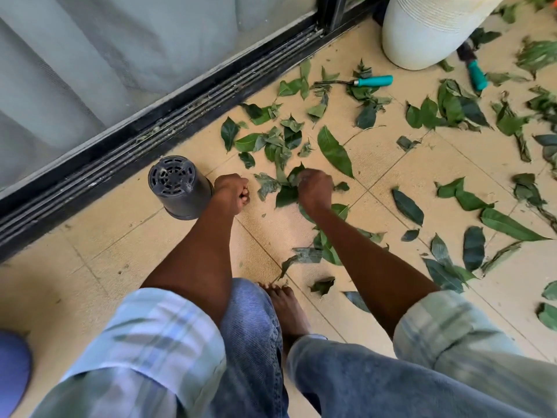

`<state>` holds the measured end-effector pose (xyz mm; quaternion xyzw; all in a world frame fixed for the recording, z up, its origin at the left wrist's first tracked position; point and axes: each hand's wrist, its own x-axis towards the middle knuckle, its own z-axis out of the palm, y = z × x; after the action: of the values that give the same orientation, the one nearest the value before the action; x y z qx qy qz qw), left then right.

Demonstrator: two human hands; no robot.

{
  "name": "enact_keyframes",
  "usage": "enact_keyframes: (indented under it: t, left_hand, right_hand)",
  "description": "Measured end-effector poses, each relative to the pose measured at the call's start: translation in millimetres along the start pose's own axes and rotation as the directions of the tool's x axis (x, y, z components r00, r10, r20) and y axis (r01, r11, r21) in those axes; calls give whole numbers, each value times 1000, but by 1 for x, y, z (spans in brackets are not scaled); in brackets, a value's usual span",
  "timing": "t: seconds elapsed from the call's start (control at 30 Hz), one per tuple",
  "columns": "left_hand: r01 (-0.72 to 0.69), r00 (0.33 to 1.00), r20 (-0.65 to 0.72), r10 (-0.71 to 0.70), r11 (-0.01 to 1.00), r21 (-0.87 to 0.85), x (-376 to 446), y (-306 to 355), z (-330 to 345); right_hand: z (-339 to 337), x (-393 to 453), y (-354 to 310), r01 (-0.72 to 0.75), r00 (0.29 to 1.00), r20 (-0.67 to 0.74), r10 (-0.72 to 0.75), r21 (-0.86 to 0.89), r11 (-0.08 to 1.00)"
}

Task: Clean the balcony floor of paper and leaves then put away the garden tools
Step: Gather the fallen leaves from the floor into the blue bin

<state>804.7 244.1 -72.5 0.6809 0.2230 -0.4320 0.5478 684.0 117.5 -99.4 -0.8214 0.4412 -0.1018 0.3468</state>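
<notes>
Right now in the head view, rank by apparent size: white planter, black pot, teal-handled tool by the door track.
1. white planter, largest, though cut off by the frame
2. black pot, lying on its side, nearer the camera
3. teal-handled tool, smallest

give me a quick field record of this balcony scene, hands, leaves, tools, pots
left hand: fingers curled, nothing visible in it, beside the black pot
right hand: grips a bunch of leaves
loose leaves: scattered over the tiled floor
black pot: tipped, base facing the camera
tools: teal-handled tool among leaves; second teal-handled tool by the white pot
paper: none visible
</notes>
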Motion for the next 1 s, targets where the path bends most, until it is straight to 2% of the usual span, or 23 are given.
enact_keyframes:
  t: [0.07,0.13,0.23,0.3,0.37,0.47,0.53,0.57,0.6,0.63,0.67,0.73,0.77,0.8,0.83,0.9,0.97,1.0]
  left_hand:
    - [-11,1000,28,10,999,49,-8,6,0]
    - [-22,994,108,15,998,63,-12,11,4]
    - [3,961,276,-18,998,56,-20,14,14]
    - [5,917,399,-22,999,45,-24,15,21]
    - [-7,890,455,-13,999,40,-26,13,26]
    - [-23,916,402,-3,998,60,-24,12,28]
    - [-75,962,267,53,994,75,-21,15,26]
    - [-89,977,197,78,995,48,-17,16,22]
    - [-84,986,146,83,996,0,-14,16,18]
    - [-70,990,118,74,997,-33,-10,15,13]
    - [-55,993,100,58,998,-32,-6,12,8]
    - [-26,994,103,22,999,33,-1,4,3]
    - [-25,994,105,19,998,62,1,2,2]
    - [-29,994,105,20,996,81,1,0,1]
    - [-35,994,102,25,995,94,1,0,1]
    - [-70,993,108,54,986,149,-1,3,-1]
    - [-100,986,155,67,971,219,-4,7,-1]
    - [-101,978,200,52,965,243,-7,8,1]
  right_hand:
    - [-15,2,-12,-143,980,-99,172,253,957]
    - [-27,0,-28,-135,979,-94,181,363,922]
    - [-28,-9,-54,-65,997,59,46,391,918]
    - [-22,-16,-68,-138,979,199,51,450,882]
    - [-23,-22,-77,-271,934,341,104,491,828]
    - [-36,-16,-69,-380,849,521,87,487,786]
    - [-43,-7,-52,-367,878,473,76,561,742]
    - [-43,-4,-42,-299,919,386,80,551,779]
    - [-41,-5,-34,-169,953,302,26,460,872]
    - [-37,-8,-25,-4,955,286,-83,289,957]
    - [-29,-14,-17,172,913,357,-197,100,980]
    - [-11,-28,-1,479,784,538,-310,-207,853]
    - [-3,-33,8,556,760,554,-341,-280,782]
    - [2,-38,14,573,768,511,-386,-279,770]
    - [6,-41,20,543,799,440,-410,-234,807]
    - [4,-43,20,396,901,231,-367,-94,913]
    - [-7,-35,9,195,980,23,-200,131,972]
    - [-14,-30,-3,50,999,6,-53,268,962]
